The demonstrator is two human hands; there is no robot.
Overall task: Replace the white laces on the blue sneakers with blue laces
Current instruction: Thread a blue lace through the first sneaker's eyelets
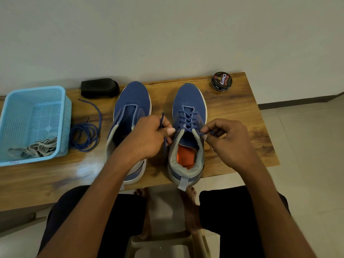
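The blue lace [188,120] on the right sneaker [188,131] on the desk [242,116] looks thin, soft and floppy, so the left hand [149,136] and right hand [229,140] each pinch one end tight near its stiff tip.

Right blue sneaker [189,101] upright on worktop, toe away, blue lace [188,118] criss-crossed through eyelets; lace ends pinched in fingers [168,130] either side of its collar. Left blue sneaker [133,97] unlaced, beside and under left fingers. Spare blue lace [85,135] coiled left of fingers. White laces [37,148] heaped farther left.
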